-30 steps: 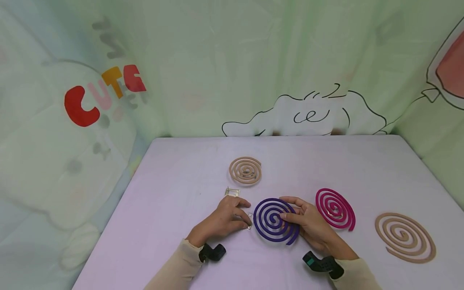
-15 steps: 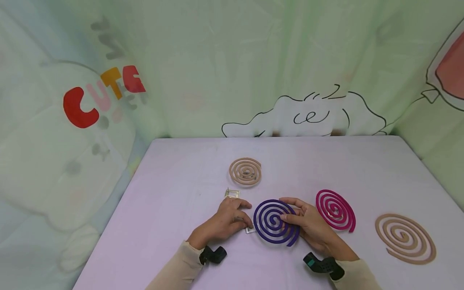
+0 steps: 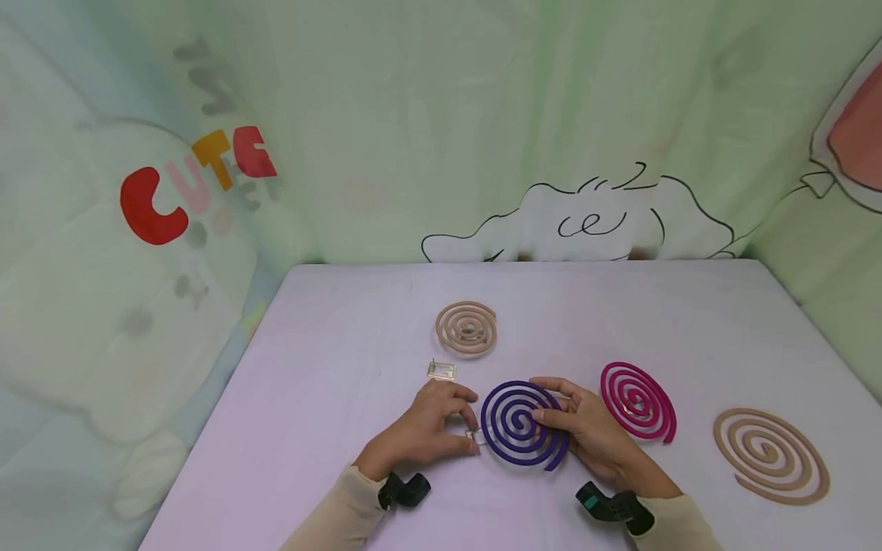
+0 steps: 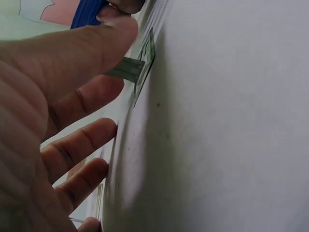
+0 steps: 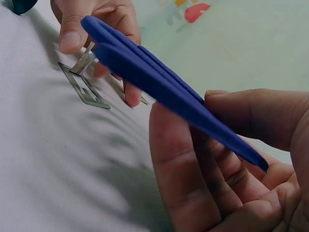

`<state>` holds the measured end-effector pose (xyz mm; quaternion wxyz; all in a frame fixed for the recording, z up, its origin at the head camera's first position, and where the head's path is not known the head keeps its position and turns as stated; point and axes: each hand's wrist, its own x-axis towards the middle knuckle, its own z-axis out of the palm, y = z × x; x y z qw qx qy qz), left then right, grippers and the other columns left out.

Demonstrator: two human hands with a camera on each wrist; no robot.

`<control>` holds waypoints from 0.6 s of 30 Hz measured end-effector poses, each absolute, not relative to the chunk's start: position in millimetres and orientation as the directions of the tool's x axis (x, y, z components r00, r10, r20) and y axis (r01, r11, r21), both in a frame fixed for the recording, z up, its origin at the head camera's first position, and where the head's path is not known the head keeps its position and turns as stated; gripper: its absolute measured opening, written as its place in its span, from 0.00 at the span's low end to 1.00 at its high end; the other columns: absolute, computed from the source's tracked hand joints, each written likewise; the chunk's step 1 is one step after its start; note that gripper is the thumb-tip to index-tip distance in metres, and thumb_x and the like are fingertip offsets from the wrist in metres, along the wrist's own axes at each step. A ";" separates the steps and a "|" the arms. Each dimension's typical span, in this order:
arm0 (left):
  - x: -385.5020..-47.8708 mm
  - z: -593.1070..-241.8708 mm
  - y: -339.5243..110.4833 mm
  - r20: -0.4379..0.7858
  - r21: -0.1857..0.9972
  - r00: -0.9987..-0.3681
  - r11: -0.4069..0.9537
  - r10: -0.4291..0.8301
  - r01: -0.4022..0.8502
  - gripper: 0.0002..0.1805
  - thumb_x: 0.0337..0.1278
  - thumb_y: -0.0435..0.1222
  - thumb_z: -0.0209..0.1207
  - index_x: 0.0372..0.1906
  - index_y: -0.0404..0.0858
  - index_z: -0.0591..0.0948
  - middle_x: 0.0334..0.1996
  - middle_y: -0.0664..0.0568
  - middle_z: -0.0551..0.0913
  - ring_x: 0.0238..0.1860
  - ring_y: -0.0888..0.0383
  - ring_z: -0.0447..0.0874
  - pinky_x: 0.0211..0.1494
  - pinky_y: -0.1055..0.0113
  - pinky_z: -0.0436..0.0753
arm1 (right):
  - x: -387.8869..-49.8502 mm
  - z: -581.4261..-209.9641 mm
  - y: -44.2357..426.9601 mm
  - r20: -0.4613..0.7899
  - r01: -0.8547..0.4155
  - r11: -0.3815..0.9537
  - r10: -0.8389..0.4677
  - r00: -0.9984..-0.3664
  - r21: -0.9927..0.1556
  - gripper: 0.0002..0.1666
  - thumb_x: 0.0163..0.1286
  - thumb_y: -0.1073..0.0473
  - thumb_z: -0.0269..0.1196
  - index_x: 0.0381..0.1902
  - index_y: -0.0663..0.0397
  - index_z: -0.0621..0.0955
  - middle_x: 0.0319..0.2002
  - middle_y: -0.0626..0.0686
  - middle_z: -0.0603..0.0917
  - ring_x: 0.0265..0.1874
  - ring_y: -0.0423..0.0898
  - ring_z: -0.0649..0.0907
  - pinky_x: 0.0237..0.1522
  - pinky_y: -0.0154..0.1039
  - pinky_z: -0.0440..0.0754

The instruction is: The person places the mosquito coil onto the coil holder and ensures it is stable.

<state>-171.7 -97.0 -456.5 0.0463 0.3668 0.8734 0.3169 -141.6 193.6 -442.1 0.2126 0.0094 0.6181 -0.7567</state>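
My right hand [image 3: 592, 428] holds a purple mosquito coil [image 3: 521, 414] by its right side, the thumb on the upper face and fingers beneath. In the right wrist view the blue-looking coil [image 5: 145, 72] is tilted edge-on above the cloth. Just left of it, my left hand [image 3: 434, 425] has its thumb and fingers parted around a small metal coil stand [image 3: 475, 436]. That stand [image 5: 84, 89] lies on the cloth with its tab bent upward, as the right wrist view shows. Behind the thumb in the left wrist view, the tab [image 4: 128, 69] is partly hidden.
Another metal stand [image 3: 442, 370] lies beyond the left hand. A tan coil [image 3: 466, 327] sits farther back, with metal showing at its centre. A magenta coil [image 3: 638, 401] and a second tan coil [image 3: 772, 455] are on the right of the white-covered table [image 3: 331, 337].
The small metal stand by the left hand has gone from being held to lying on the cloth. The left thumb and fingers have spread apart. The right hand and purple coil stay nearly still.
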 end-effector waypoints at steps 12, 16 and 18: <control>-161.9 -448.8 -85.7 0.210 0.458 -0.763 0.628 0.612 0.630 0.14 0.45 0.49 0.80 0.27 0.49 0.85 0.53 0.55 0.87 0.58 0.55 0.80 0.68 0.56 0.72 | -142.4 -441.1 194.7 -0.284 0.338 -0.138 -0.310 -0.907 -0.931 0.38 0.72 0.68 0.67 0.74 0.65 0.64 0.52 0.55 0.88 0.48 0.45 0.89 0.52 0.40 0.87; -160.9 -449.0 -85.7 0.241 0.427 -0.753 0.630 0.613 0.649 0.12 0.47 0.48 0.79 0.27 0.49 0.86 0.51 0.56 0.87 0.57 0.56 0.81 0.68 0.56 0.72 | -142.3 -441.0 194.7 -0.281 0.336 -0.135 -0.313 -0.907 -0.932 0.38 0.71 0.67 0.68 0.74 0.65 0.64 0.53 0.56 0.88 0.48 0.45 0.88 0.52 0.40 0.87; -160.5 -449.3 -86.2 0.245 0.424 -0.750 0.628 0.614 0.653 0.12 0.48 0.48 0.79 0.27 0.50 0.86 0.51 0.56 0.87 0.57 0.56 0.81 0.69 0.55 0.72 | -142.0 -441.2 194.4 -0.285 0.337 -0.126 -0.314 -0.906 -0.933 0.38 0.72 0.67 0.68 0.74 0.64 0.64 0.53 0.56 0.87 0.49 0.45 0.88 0.52 0.40 0.87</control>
